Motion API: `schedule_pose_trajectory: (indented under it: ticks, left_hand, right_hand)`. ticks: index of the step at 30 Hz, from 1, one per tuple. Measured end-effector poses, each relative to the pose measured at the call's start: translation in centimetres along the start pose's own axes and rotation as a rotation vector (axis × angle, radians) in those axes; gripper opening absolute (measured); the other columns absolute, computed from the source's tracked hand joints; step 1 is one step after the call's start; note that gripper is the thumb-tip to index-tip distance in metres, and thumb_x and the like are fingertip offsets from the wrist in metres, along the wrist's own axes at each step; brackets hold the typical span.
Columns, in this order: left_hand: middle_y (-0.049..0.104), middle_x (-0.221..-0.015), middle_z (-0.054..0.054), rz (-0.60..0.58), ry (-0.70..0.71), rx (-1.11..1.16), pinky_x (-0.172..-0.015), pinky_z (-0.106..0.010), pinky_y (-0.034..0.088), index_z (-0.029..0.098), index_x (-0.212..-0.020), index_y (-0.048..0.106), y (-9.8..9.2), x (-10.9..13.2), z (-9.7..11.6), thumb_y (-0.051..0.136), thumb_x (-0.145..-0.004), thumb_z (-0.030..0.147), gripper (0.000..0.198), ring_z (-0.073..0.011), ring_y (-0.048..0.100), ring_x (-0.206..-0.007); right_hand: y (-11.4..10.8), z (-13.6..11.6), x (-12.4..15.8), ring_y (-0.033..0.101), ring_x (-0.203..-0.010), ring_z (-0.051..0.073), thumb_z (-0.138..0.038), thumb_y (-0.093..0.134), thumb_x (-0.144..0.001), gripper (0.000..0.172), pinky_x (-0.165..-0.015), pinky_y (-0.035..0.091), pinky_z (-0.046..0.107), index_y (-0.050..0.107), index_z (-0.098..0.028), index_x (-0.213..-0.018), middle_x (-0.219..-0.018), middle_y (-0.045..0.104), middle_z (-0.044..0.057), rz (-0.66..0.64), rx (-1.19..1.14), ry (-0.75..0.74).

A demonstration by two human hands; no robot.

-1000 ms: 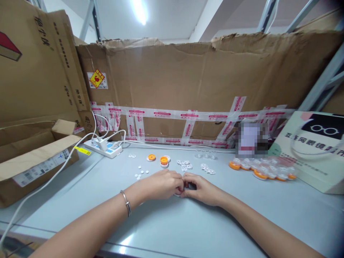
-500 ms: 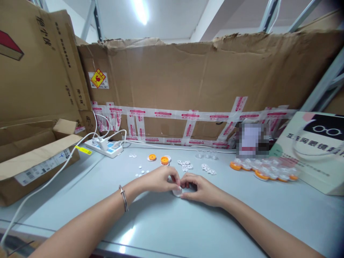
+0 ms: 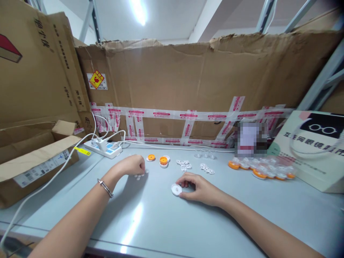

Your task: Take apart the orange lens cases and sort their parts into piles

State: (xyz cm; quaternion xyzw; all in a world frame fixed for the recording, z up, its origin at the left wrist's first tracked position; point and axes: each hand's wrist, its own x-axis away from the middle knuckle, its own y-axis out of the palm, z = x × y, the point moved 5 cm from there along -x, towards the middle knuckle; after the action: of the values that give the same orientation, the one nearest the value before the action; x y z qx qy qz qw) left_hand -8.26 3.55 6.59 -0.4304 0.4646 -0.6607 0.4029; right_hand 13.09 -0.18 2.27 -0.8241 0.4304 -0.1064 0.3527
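Left hand (image 3: 135,165): hung by dots (image 3: 138,177); could not tell finger grip.
Right hand (image 3: 195,189): pinched disc (image 3: 176,190) by edge.

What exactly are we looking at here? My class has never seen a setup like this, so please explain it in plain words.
There is no machine here: these are a person's two bare hands, filmed by a camera worn on the head that looks forward and down. The right hand holds a white round piece by its edge on the grey table. The left hand, with a bracelet at the wrist, is at some small white discs; whether it grips one is hidden. Further back lie orange-and-white round pieces, spotted white pieces and clear pieces. A larger orange-and-clear cluster is at the right, a power strip at the left.
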Motion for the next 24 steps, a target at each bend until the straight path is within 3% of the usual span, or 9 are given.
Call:
schedule_pose_trajectory:
  ticks: [2, 4, 7, 9, 14, 19, 24]
  left_hand:
    - [0.066, -0.079, -0.006, 0.115, 0.029, -0.022, -0.059, -0.023, 0.04, 0.015, -0.076, 0.066, -0.2, 0.3, 1.4, 0.05, -0.069, 0.015, 0.018, -0.0176, 0.059, -0.071]
    - [0.064, -0.089, -0.006, 0.224, 0.171, -0.031, -0.066, -0.024, 0.04, 0.016, -0.082, 0.065, 0.0, 0.8, 3.7, 0.049, -0.073, 0.013, 0.019, -0.0176, 0.058, -0.08]
    - [0.062, -0.083, -0.003, 0.236, 0.525, -0.012, -0.066, -0.022, 0.041, 0.017, -0.08, 0.065, 1.6, 1.7, 7.8, 0.052, -0.076, 0.011, 0.015, -0.0145, 0.058, -0.077]
    - [0.062, -0.079, -0.002, 0.249, 0.632, -0.056, -0.065, -0.022, 0.041, 0.017, -0.081, 0.064, 2.8, 2.0, 9.3, 0.053, -0.076, 0.011, 0.013, -0.0145, 0.058, -0.074]
    - [0.062, -0.074, -0.003, 0.332, 0.658, -0.223, -0.062, -0.025, 0.039, 0.016, -0.078, 0.061, 4.4, 1.7, 10.0, 0.055, -0.078, 0.015, 0.007, -0.0159, 0.058, -0.069]
    - [0.059, -0.069, -0.003, 0.467, 0.739, -0.468, -0.058, -0.028, 0.034, 0.014, -0.073, 0.056, 4.5, 2.2, 10.6, 0.054, -0.081, 0.014, 0.007, -0.0166, 0.054, -0.064]
    - [0.057, -0.065, -0.002, 0.489, 0.843, -0.519, -0.056, -0.028, 0.03, 0.014, -0.067, 0.053, 4.4, 2.8, 11.1, 0.053, -0.083, 0.016, 0.016, -0.0149, 0.052, -0.063]
  right_hand:
    - [0.0, 0.0, 0.0, 0.052, -0.076, 0.015, -0.026, 0.064, -0.067, 0.024, -0.071, 0.044, 0.026, 0.064, -0.019, -0.09, -0.082, 0.054, 0.002, 0.008, -0.001, -0.001]
    - [0.0, 0.1, -0.1, 0.053, -0.075, 0.015, -0.027, 0.066, -0.066, 0.028, -0.07, 0.044, 0.026, 0.063, -0.019, -0.092, -0.081, 0.054, 0.002, 0.017, -0.001, -0.004]
    - [0.0, 0.1, -0.2, 0.053, -0.074, 0.014, -0.029, 0.066, -0.067, 0.029, -0.069, 0.043, 0.025, 0.063, -0.02, -0.094, -0.08, 0.054, 0.001, 0.018, 0.004, -0.028]
    - [0.0, 0.1, -0.2, 0.052, -0.074, 0.014, -0.03, 0.065, -0.068, 0.025, -0.068, 0.043, 0.025, 0.064, -0.021, -0.091, -0.078, 0.054, 0.001, 0.015, 0.013, -0.04]
    - [0.1, 0.1, -0.3, 0.052, -0.073, 0.014, -0.032, 0.065, -0.069, 0.021, -0.067, 0.042, 0.025, 0.065, -0.02, -0.086, -0.077, 0.053, 0.001, 0.022, 0.013, -0.033]
    - [0.0, 0.0, -0.2, 0.051, -0.071, 0.014, -0.03, 0.065, -0.068, 0.019, -0.065, 0.042, 0.025, 0.065, -0.017, -0.082, -0.075, 0.051, 0.001, 0.027, -0.008, -0.021]
    - [0.0, -0.2, -0.2, 0.051, -0.071, 0.014, -0.03, 0.065, -0.068, 0.017, -0.066, 0.042, 0.026, 0.065, -0.017, -0.078, -0.075, 0.051, 0.001, 0.028, -0.022, -0.022]
